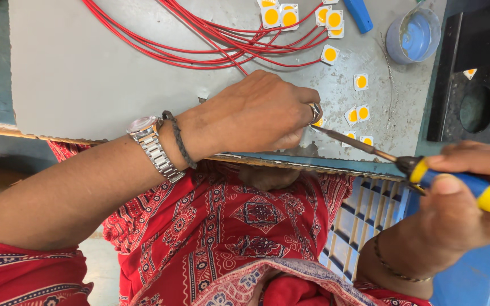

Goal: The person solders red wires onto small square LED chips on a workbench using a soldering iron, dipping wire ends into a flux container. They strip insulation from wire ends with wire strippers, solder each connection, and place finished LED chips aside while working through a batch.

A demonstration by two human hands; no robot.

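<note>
Wristwatch (150,147) and cord band sit on the left forearm, which crosses the grey surface (97,79). Left hand (253,113) is curled, fingers pinching down a small yellow LED chip (319,122) to steady it. Soldering iron (426,170) enters from 4 o'clock, tip meeting that chip, right hand (466,198) clenched round its handle. Red wires (211,34) loop at 12 o'clock; spare chips (361,82) lie at 1 o'clock

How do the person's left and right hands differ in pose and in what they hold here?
The left hand lies knuckles-up on the grey board, fingers curled down over a small square chip; the right hand is off the board, gripping the blue and yellow handle of a soldering iron. The left wears a ring, with a watch at its wrist; the right wrist has only a thin bracelet. Both meet at the iron's tip.
</note>
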